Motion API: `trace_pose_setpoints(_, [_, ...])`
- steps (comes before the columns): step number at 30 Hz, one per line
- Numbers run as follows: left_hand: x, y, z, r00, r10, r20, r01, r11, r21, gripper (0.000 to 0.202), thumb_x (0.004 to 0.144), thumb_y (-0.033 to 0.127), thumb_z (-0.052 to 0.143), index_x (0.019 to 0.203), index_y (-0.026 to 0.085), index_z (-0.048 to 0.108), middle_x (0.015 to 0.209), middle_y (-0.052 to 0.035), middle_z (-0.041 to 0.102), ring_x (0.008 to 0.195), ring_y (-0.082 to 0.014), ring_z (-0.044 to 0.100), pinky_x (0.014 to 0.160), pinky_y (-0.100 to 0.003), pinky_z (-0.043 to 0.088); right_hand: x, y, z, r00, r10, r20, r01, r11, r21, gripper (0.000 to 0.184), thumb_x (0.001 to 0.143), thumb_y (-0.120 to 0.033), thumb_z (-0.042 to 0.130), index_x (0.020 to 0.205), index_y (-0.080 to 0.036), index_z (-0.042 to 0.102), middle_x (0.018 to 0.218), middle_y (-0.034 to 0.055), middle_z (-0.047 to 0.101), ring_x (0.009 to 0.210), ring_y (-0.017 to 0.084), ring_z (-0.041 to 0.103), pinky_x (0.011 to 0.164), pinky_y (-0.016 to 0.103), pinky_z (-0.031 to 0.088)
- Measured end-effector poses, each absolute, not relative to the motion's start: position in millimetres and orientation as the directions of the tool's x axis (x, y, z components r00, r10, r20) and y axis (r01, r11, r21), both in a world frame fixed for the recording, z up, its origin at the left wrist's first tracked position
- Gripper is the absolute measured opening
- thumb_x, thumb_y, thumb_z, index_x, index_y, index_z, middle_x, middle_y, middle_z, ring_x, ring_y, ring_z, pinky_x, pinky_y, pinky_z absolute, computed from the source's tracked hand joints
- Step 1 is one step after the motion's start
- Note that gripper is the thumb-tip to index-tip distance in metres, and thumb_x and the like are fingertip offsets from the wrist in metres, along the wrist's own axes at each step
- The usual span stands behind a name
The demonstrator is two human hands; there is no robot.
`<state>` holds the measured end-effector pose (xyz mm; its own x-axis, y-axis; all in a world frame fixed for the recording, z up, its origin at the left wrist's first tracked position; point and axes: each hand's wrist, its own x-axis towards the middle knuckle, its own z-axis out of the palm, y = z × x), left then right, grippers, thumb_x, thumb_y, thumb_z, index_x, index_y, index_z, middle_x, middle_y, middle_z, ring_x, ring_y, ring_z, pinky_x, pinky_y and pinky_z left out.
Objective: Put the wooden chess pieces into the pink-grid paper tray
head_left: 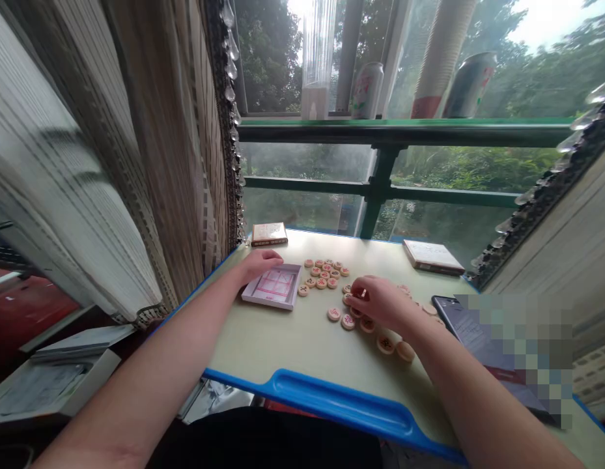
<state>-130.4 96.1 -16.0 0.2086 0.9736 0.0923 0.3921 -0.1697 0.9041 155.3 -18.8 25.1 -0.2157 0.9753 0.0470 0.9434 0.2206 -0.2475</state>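
Note:
A shallow open white box (295,286) with pink printed lines inside lies on the table. My left hand (260,262) is at its far left corner, with fingers curled over the edge and the thumb hidden. Round wooden Chinese chess pieces (322,284) with red or black characters lie in a cluster just right of the box. Over a second scatter of pieces (348,322), my right hand (383,299) points left, thumb and fingers pinched together at a piece. That piece is mostly hidden by the fingers. More pieces (404,352) lie below and behind this hand.
A small box (269,234) sits at the table's far left, and a flat box (433,256) at the far right. A phone (458,326) lies beside my right forearm. The table has a blue raised edge (341,404). Cans (367,91) and stacked cups stand on the window ledge.

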Motion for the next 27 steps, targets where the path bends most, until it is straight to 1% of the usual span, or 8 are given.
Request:
trace_pose_setpoints(3, [-131,93,-14,0.243,0.969,0.047,0.445,-0.154,0.882,0.029,0.061,0.045,0.067,0.068,0.017,0.07,0.073,-0.0023,0.069,0.074,-0.0181,0.058,0.072,-0.029,0.042,155,-16,21,-0.231,0.967,0.108,0.92,0.253,-0.3,0.014,0.083,-0.028,0.054,0.087,-0.019,0.064,0.095,0.0064,0.065,0.073,0.015,0.059,0.064,0.024,0.042])
trace_pose_setpoints(6, [-132,92,-13,0.288,0.958,-0.004,0.503,-0.148,0.852,0.03,0.061,0.048,0.067,0.064,0.018,0.071,0.071,-0.0029,0.07,0.071,-0.0177,0.058,0.068,-0.028,0.041,155,-15,18,-0.221,0.966,0.138,0.909,0.255,-0.33,0.016,0.084,-0.025,0.053,0.094,-0.019,0.064,0.103,0.0072,0.064,0.077,0.015,0.06,0.067,0.025,0.044])
trace_pose_setpoints(10, [-134,88,-9,0.411,0.904,-0.121,0.578,-0.155,0.801,0.031,0.06,0.049,0.069,0.07,0.021,0.073,0.074,-0.0013,0.071,0.069,-0.0166,0.058,0.063,-0.026,0.041,155,-14,16,-0.215,0.966,0.141,0.912,0.25,-0.325,0.021,0.083,-0.02,0.052,0.1,-0.019,0.064,0.11,0.0073,0.062,0.085,0.017,0.061,0.072,0.026,0.044])
trace_pose_setpoints(13, [-129,80,-3,0.525,0.836,-0.16,0.607,-0.235,0.759,0.028,0.061,0.047,0.07,0.074,0.022,0.074,0.075,0.0002,0.071,0.07,-0.0156,0.059,0.063,-0.023,0.041,155,-11,14,-0.196,0.972,0.133,0.927,0.228,-0.299,0.026,0.081,-0.016,0.05,0.103,-0.019,0.064,0.11,0.0072,0.062,0.091,0.018,0.06,0.074,0.026,0.043])
trace_pose_setpoints(16, [-117,71,1,0.557,0.819,-0.14,0.656,-0.33,0.679,0.03,0.065,0.049,0.066,0.069,0.02,0.072,0.065,0.0002,0.068,0.064,-0.0142,0.056,0.056,-0.023,0.037,158,-6,11,-0.168,0.98,0.106,0.952,0.189,-0.24,0.025,0.081,-0.017,0.048,0.097,-0.02,0.066,0.103,0.007,0.065,0.088,0.019,0.06,0.069,0.026,0.041])
trace_pose_setpoints(20, [-101,60,-1,0.593,0.803,-0.062,0.637,-0.421,0.645,0.03,0.068,0.047,0.064,0.071,0.018,0.072,0.07,-0.0012,0.069,0.067,-0.0146,0.057,0.059,-0.023,0.039,166,-1,7,-0.098,0.99,0.099,0.975,0.116,-0.188,0.024,0.08,-0.019,0.049,0.096,-0.022,0.067,0.101,0.0061,0.067,0.092,0.021,0.059,0.065,0.027,0.04])
trace_pose_setpoints(24, [-95,57,-5,0.574,0.819,0.031,0.579,-0.431,0.692,0.03,0.067,0.047,0.065,0.07,0.018,0.072,0.069,-0.0026,0.069,0.065,-0.0158,0.057,0.059,-0.025,0.04,171,-1,10,-0.061,0.995,0.082,0.965,0.08,-0.248,0.029,0.077,-0.017,0.051,0.1,-0.021,0.067,0.109,0.0065,0.066,0.092,0.02,0.06,0.07,0.026,0.042])
trace_pose_setpoints(27, [-96,58,-4,0.552,0.833,0.026,0.547,-0.386,0.743,0.033,0.065,0.05,0.066,0.071,0.018,0.073,0.069,-0.0037,0.069,0.064,-0.0172,0.058,0.058,-0.027,0.041,177,-1,21,-0.003,0.996,0.094,0.951,0.032,-0.308,0.032,0.076,-0.014,0.049,0.1,-0.019,0.069,0.11,0.0078,0.067,0.089,0.019,0.062,0.074,0.026,0.044])
